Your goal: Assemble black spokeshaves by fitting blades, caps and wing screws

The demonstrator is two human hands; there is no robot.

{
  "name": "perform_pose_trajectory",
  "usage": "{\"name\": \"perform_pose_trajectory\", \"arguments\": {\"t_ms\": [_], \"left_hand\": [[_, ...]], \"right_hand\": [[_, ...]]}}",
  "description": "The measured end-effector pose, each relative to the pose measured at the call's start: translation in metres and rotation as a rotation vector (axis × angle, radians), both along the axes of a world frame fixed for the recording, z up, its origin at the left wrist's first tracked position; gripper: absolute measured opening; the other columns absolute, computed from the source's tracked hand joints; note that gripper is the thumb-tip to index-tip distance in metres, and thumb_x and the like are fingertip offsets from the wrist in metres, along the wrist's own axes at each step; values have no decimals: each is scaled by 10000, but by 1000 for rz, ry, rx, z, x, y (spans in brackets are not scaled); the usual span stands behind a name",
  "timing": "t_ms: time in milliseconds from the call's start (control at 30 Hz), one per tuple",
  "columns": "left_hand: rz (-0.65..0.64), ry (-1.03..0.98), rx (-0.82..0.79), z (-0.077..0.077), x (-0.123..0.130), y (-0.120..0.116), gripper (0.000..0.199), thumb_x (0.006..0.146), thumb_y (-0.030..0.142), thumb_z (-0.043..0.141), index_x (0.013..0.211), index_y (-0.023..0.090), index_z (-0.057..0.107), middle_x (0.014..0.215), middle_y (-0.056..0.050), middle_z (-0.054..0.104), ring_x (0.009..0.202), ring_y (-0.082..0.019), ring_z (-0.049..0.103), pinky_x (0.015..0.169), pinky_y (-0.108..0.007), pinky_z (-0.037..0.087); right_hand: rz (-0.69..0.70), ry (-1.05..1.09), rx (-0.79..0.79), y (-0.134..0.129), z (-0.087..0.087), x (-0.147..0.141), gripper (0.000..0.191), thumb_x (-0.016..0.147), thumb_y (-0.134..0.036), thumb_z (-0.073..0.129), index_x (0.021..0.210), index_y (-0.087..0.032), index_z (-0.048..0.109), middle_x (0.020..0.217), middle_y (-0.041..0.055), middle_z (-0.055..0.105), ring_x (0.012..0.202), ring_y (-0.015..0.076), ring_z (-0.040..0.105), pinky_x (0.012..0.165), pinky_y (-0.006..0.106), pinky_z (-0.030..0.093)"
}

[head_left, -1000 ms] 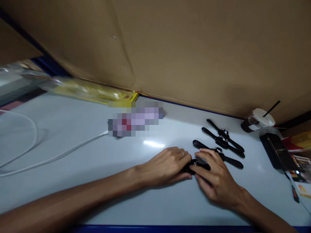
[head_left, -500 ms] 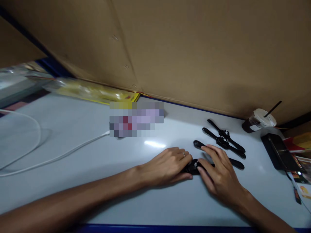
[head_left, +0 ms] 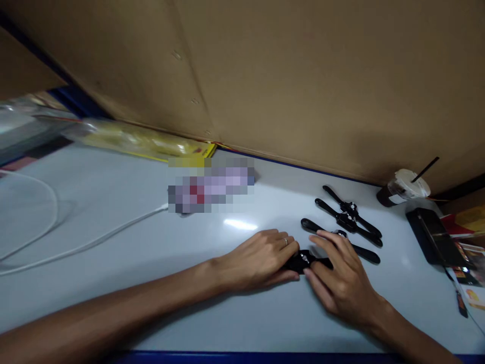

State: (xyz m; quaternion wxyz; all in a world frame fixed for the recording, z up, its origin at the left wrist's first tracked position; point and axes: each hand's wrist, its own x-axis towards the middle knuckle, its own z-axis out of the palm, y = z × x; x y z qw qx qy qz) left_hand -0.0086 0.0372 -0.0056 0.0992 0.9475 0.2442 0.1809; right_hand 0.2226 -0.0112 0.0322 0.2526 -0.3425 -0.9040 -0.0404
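Note:
A black spokeshave point(head_left: 303, 260) lies on the table under both hands. My left hand point(head_left: 261, 258), with a ring on one finger, is closed around its left end, hiding that handle. My right hand point(head_left: 344, 278) is over the other end: thumb and index finger are bent together against the edge of the tool's body, by the small silver screws, while the other fingers stretch out above. Just beyond my right fingers lies a second spokeshave point(head_left: 366, 254), partly covered. Two more spokeshaves, one nearer point(head_left: 346, 221) and one farther point(head_left: 369, 228), lie side by side behind it.
A lidded cup with a black straw point(head_left: 403, 188) stands at the back right, near a black case point(head_left: 428, 237). A blurred purple item point(head_left: 215, 187) with a white cable point(head_left: 113, 235) lies left of centre. Yellow packaging point(head_left: 151, 144) lines the brown back panel point(head_left: 284, 81).
My right thumb and fingers have shifted slightly off the screws, uncovering more of the spokeshave's body and right handle. My left hand keeps its hold.

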Motion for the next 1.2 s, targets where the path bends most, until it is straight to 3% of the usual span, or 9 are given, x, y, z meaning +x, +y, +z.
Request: {"name": "perform_pose_trajectory", "arguments": {"t_ms": [167, 300, 467, 600, 733, 867, 1033, 1100, 1200], "left_hand": [[-7, 3, -5, 1, 0, 0, 379, 1097, 511, 428, 990, 170, 556, 863, -53, 659, 723, -205, 603, 661, -349, 466], [-8, 6, -13, 1, 0, 0, 360, 1100, 492, 429, 999, 170, 554, 866, -54, 656, 727, -210, 599, 652, -353, 460], [-3, 11, -21, 1, -1, 0, 367, 1087, 512, 466, 992, 168, 553, 864, -50, 652, 722, -204, 593, 659, -346, 453], [-5, 8, -27, 2, 0, -1, 380, 1097, 511, 436, 993, 165, 554, 873, -54, 656, 730, -206, 596, 660, -346, 450], [-8, -4, -29, 1, 1, -1, 394, 1098, 523, 423, 992, 166, 554, 871, -56, 656, 730, -206, 593, 665, -349, 450], [-2, -10, -36, 0, 0, -1, 365, 1094, 507, 452, 1021, 166, 561, 873, -54, 657, 722, -200, 591, 658, -344, 447], [-11, -12, -37, 0, -1, 0, 367, 1098, 505, 436, 1005, 170, 555, 873, -54, 654, 721, -200, 591, 658, -348, 453], [-11, -13, -40, 1, -1, 0, 355, 1099, 493, 437, 1015, 170, 556, 880, -56, 657, 725, -199, 593, 656, -347, 455], [-6, -5, -50, 1, -1, 0, 341, 1087, 493, 473, 1017, 171, 558, 884, -56, 660, 738, -206, 597, 660, -350, 457]], "right_hand": [[2, -34, -54, -1, 1, -1, 192, 999, -188, 587, 1078, -112, 746, 1267, 209, 683, 1263, 356, 577, 1002, 536, 560], [17, -7, -49, -1, 1, -1, 196, 1000, -187, 592, 878, -141, 738, 1287, 201, 675, 1282, 353, 572, 1029, 525, 543], [-29, -18, -36, 0, 1, 0, 196, 1011, -194, 582, 1061, -116, 754, 1272, 210, 682, 1268, 353, 576, 1007, 518, 560], [-17, -23, -24, 0, 2, -1, 223, 1014, -198, 574, 883, -138, 746, 1285, 204, 681, 1278, 352, 573, 1025, 522, 551], [-47, -42, -12, 0, 3, -3, 227, 1026, -209, 555, 1080, -118, 756, 1267, 211, 688, 1258, 349, 583, 1003, 535, 566], [-21, -30, -2, 1, 3, -3, 252, 1023, -204, 565, 862, -144, 749, 1265, 190, 696, 1257, 334, 589, 1014, 506, 563], [-11, -42, -16, 0, 4, -2, 215, 1019, -205, 572, 1090, -124, 758, 1276, 198, 687, 1273, 344, 574, 1020, 529, 556], [41, -26, -36, 0, 3, -1, 203, 1019, -208, 572, 971, -148, 760, 1288, 186, 681, 1293, 331, 565, 1035, 507, 549], [-51, -24, -1, 0, 0, -1, 211, 1015, -187, 568, 907, -144, 743, 1284, 202, 675, 1288, 342, 555, 1017, 531, 548]]}}
